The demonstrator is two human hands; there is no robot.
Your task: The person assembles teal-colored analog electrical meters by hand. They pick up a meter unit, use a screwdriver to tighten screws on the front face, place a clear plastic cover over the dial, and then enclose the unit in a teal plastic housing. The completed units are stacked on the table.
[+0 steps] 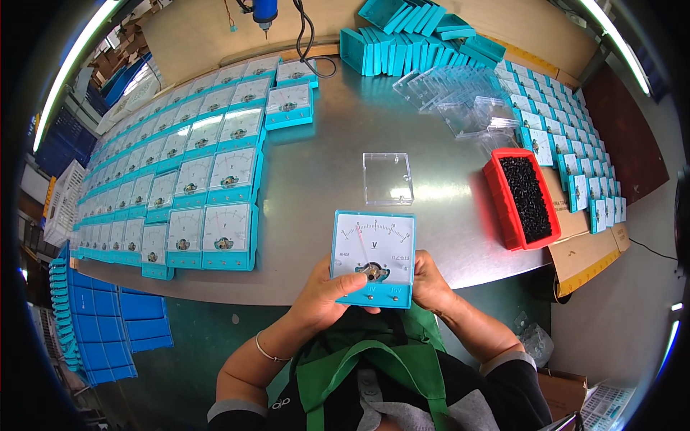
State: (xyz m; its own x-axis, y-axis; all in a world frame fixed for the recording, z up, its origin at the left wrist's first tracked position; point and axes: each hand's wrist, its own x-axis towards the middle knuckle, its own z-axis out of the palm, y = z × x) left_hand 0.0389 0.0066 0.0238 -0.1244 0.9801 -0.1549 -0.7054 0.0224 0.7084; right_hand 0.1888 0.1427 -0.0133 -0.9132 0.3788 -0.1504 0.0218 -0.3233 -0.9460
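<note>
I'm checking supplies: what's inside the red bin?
Small black parts are heaped in the red plastic bin; the heap covers its floor, so anything underneath can't be seen.

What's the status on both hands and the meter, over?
Left hand gripping meter, fingers over its lower front. Right hand at its right edge, grip partly hidden. Clear cover on table just beyond, not blocking.

The tabletop [327, 151] is smooth, reflective metal; the meter housing [384, 298], smooth plastic; the cover [387, 179], clear glossy plastic; the apron [314, 377], matt cloth.
</note>
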